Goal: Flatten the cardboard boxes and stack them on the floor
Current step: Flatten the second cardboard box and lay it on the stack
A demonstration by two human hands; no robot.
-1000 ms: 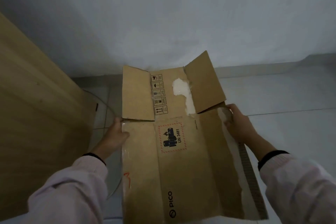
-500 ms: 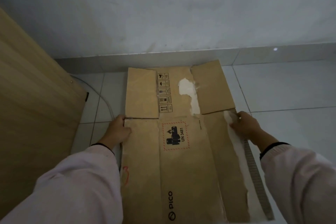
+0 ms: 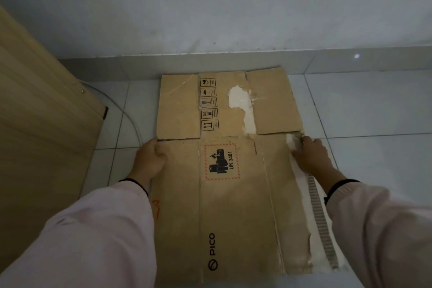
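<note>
Flattened cardboard box (image 3: 233,206) lies face-up on the tiled floor (image 3: 374,112), far end at 12 o'clock just short of the wall skirting. Your left hand (image 3: 150,159) curls round the box's 9 o'clock edge, thumb on top. Your right hand (image 3: 312,158) sits on the 3 o'clock edge, fingers bent over the torn white strip; looks like a pinch, undersides hidden.

Step reads as set-down, nearly done. No other flattened boxes in view, so this is likely the stack's base.

Risks:
- Torn edge (image 3: 318,213) at 4 o'clock has bare corrugation and peeled liner. Pull or drag from there and it rips further, or the strip comes away in your fingers.
- Two end flaps (image 3: 177,105) at 12 o'clock are only creased. They may spring up and tilt later boxes.
- Cable (image 3: 131,119) runs along the floor at 10 o'clock beside the wooden panel (image 3: 42,135). Slide the box left and it rides onto the cable and won't sit flat.
- Fingers under the edges can get pinched if you press down before slipping them out.
</note>
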